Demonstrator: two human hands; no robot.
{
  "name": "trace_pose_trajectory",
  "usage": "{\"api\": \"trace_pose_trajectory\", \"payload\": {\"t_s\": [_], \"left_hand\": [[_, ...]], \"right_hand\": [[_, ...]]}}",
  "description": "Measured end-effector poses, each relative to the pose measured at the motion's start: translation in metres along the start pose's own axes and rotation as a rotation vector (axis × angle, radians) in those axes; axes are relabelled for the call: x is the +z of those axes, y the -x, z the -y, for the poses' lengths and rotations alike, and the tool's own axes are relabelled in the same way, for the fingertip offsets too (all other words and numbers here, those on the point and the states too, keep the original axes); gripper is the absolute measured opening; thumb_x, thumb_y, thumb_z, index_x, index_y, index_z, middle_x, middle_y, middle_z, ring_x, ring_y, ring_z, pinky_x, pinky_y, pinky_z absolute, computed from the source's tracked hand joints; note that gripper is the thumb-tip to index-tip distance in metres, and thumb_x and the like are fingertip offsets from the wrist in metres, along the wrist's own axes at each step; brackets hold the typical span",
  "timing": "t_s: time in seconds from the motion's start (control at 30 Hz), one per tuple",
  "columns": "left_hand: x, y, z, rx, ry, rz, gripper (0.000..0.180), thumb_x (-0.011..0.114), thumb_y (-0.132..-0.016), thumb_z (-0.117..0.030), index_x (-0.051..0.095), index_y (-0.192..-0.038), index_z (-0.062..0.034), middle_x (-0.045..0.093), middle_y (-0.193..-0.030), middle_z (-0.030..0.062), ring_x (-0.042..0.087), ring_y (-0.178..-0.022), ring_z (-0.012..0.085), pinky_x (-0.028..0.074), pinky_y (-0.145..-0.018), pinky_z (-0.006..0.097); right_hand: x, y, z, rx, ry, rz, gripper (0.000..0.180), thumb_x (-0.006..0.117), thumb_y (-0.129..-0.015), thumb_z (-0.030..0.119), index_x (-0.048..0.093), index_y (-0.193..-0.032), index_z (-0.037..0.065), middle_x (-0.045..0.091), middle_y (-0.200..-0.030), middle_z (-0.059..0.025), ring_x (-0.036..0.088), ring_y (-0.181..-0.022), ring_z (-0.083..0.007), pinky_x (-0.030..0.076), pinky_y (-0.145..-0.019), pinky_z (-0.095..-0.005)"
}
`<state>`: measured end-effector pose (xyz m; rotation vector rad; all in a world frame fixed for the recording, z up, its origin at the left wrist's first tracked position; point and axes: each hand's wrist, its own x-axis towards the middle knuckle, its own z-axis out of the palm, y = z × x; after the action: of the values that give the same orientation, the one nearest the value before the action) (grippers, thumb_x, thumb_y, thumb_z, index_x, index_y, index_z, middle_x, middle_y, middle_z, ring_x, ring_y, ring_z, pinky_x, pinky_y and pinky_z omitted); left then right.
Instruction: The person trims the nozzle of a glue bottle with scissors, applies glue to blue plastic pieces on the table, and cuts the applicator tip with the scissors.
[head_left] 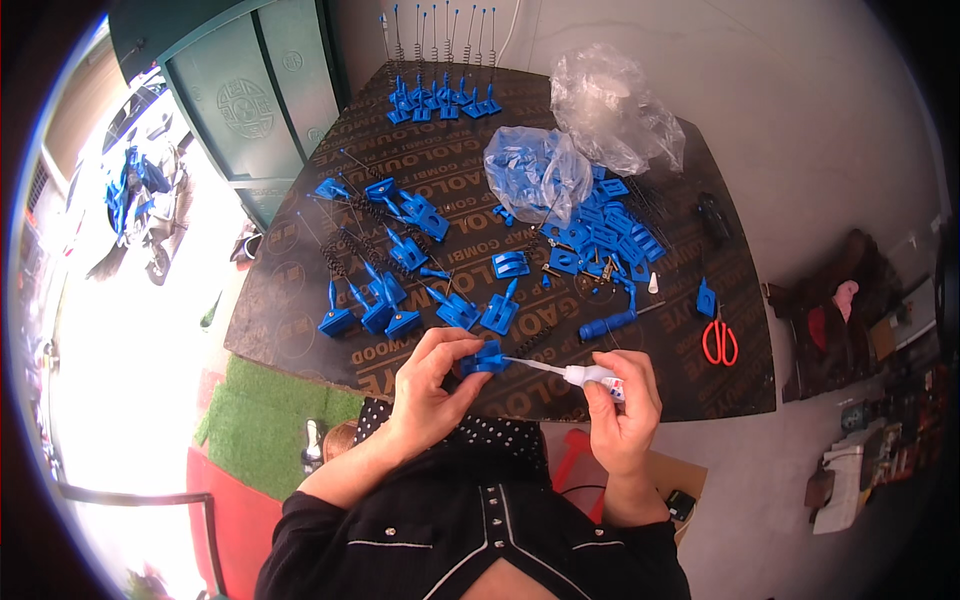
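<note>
Pinches a small blue piece (485, 357) between thumb and fingers of the left hand (430, 385), right over the near edge of the table (670, 375)! Grips a white bottle (600, 382) in the right hand (625, 410), curled round it at the table's near edge, and points its long thin nozzle (540, 366) at the blue piece; touching or just short, cannot tell. Across the table now: see blue pieces with dark springs (385, 290) over its left side, more spring-fitted pieces (448, 108) at its far end, loose blue parts (605, 228) and a stuffed clear bag (540, 175) right of its middle, red-handled scissors (718, 326) toward its right edge.
</note>
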<state>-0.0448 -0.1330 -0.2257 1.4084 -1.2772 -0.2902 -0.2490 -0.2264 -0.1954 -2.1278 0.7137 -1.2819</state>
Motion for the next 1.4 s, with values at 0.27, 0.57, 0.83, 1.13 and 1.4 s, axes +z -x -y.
{"api": "trace_pose_trajectory", "payload": {"t_s": [0.27, 0.57, 0.83, 1.13, 1.4], "left_hand": [[0.0009, 0.0018, 0.0047, -0.007, 0.054, -0.001, 0.032, 0.075, -0.075, 0.003, 0.063, -0.105, -0.0015, 0.061, -0.105, 0.0103, 0.06, -0.078, 0.0168, 0.05, -0.068, 0.026], [0.0021, 0.0029, 0.0067, -0.035, 0.108, 0.005, 0.031, 0.075, -0.075, 0.003, 0.063, -0.104, -0.001, 0.062, -0.104, 0.0105, 0.06, -0.078, 0.0164, 0.05, -0.069, 0.026], [0.0028, 0.0031, 0.008, -0.034, 0.107, -0.002, 0.03, 0.074, -0.076, 0.002, 0.063, -0.103, -0.0006, 0.062, -0.104, 0.0101, 0.059, -0.077, 0.0159, 0.05, -0.068, 0.026], [0.0035, 0.0038, 0.0087, -0.023, 0.079, -0.009, 0.031, 0.075, -0.076, 0.002, 0.063, -0.104, -0.0011, 0.061, -0.104, 0.0101, 0.059, -0.077, 0.016, 0.05, -0.068, 0.026], [0.0012, 0.0019, 0.0007, 0.018, -0.031, -0.013, 0.032, 0.075, -0.075, 0.003, 0.063, -0.105, -0.0021, 0.061, -0.104, 0.0108, 0.061, -0.079, 0.0185, 0.05, -0.067, 0.027]], "right_hand": [[-0.0009, 0.0008, 0.0004, -0.018, 0.012, 0.009, 0.027, 0.067, -0.082, -0.002, 0.061, -0.108, -0.002, 0.057, -0.099, -0.0151, 0.061, -0.083, -0.0232, 0.051, -0.067, -0.0298], [0.0004, -0.0001, 0.0017, -0.014, 0.02, -0.019, 0.022, 0.064, -0.086, 0.006, 0.06, -0.105, -0.004, 0.058, -0.097, -0.0145, 0.058, -0.084, -0.0223, 0.047, -0.072, -0.0291], [-0.0015, -0.0003, 0.0005, -0.033, 0.037, -0.002, 0.027, 0.068, -0.082, -0.001, 0.061, -0.108, -0.001, 0.058, -0.099, -0.015, 0.061, -0.084, -0.0243, 0.05, -0.068, -0.0309], [-0.0023, 0.0, 0.0023, -0.034, 0.044, -0.002, 0.027, 0.068, -0.08, -0.001, 0.061, -0.107, -0.001, 0.058, -0.098, -0.0147, 0.061, -0.083, -0.0251, 0.05, -0.067, -0.0317], [-0.0042, -0.0013, 0.0055, -0.064, 0.083, 0.005, 0.029, 0.069, -0.078, -0.002, 0.061, -0.106, -0.001, 0.058, -0.098, -0.015, 0.061, -0.083, -0.0265, 0.05, -0.068, -0.0321]]}}
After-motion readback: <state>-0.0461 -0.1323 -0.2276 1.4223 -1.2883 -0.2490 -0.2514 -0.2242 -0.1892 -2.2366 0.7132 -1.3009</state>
